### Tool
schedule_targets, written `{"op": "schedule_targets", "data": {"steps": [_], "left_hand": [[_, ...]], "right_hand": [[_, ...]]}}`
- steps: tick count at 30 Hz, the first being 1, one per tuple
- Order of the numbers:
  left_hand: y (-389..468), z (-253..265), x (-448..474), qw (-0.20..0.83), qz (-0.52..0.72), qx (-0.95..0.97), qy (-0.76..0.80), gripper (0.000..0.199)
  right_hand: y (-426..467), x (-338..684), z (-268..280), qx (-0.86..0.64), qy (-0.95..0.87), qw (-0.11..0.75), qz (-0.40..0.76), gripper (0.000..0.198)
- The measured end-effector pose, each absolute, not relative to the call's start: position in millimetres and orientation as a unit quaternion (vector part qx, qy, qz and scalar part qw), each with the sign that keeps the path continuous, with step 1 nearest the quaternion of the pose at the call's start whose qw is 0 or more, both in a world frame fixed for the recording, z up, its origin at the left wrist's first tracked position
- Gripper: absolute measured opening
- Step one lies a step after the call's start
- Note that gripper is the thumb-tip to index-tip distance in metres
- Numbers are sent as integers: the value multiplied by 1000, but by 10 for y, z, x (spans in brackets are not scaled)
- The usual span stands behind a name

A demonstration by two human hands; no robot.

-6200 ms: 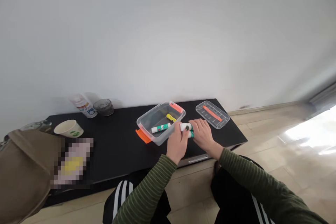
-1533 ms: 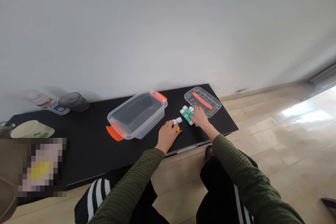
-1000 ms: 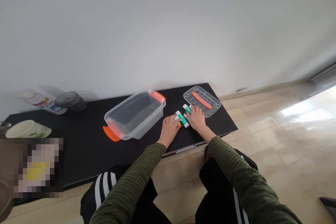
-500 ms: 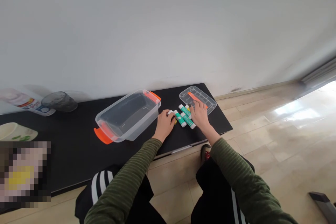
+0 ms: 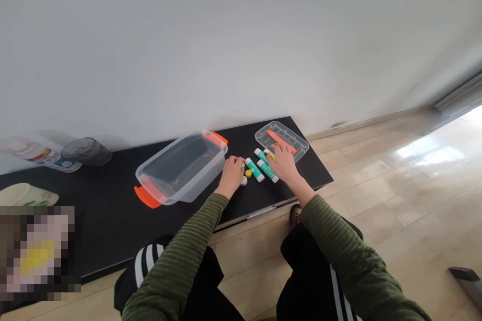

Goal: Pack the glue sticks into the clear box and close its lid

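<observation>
Glue sticks: three green-and-white glue sticks (image 5: 260, 168) lie side by side on the black tabletop (image 5: 113, 205), at centre frame, between the two hands
Long axis: each stick runs from upper left to lower right of the frame, roughly parallel to its neighbours
Small yellow item: a yellow marker (image 5: 248, 173), seen end on, with a white cap just beside it, lies at the left end of the row, touching or nearly touching the left hand
Left hand: left hand (image 5: 232, 174) rests palm down on the tabletop just left of the sticks, fingers curled together toward the yellow marker; whether it grips anything cannot be told
Right hand: right hand (image 5: 283, 163) lies palm down just right of the sticks, fingers loosely spread, fingertips over the upper end of the rightmost stick and at the near rim of the clear lid (image 5: 297, 148); no pinch is visible
Nearer hand: both hands flank the row; the right covers part of it, the left sits at the yellow marker
Container: an open clear bin (image 5: 181, 166) with orange latches stands left of the left hand
Surface: low black tabletop against a white wall (image 5: 241, 35)
Room: cup (image 5: 86, 151) and bottle (image 5: 37, 152) at far left; tiled floor (image 5: 395, 195) at right
</observation>
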State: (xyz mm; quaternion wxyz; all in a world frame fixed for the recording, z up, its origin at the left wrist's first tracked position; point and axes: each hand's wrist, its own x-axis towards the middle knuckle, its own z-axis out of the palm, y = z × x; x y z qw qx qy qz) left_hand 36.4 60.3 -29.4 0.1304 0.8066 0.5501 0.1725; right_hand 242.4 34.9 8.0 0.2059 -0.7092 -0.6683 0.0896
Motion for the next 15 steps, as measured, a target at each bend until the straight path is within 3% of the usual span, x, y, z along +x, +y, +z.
{"op": "schedule_targets", "data": {"steps": [6, 11, 15], "left_hand": [[584, -413, 385, 140, 169, 800, 558, 42], [300, -737, 432, 156, 245, 779, 555, 75], [191, -943, 480, 139, 276, 798, 518, 72]], "right_hand": [[296, 2497, 107, -714, -667, 189, 95, 43], [188, 2573, 46, -714, -683, 98, 118, 48], [146, 2550, 3, -720, -675, 36, 159, 51]]}}
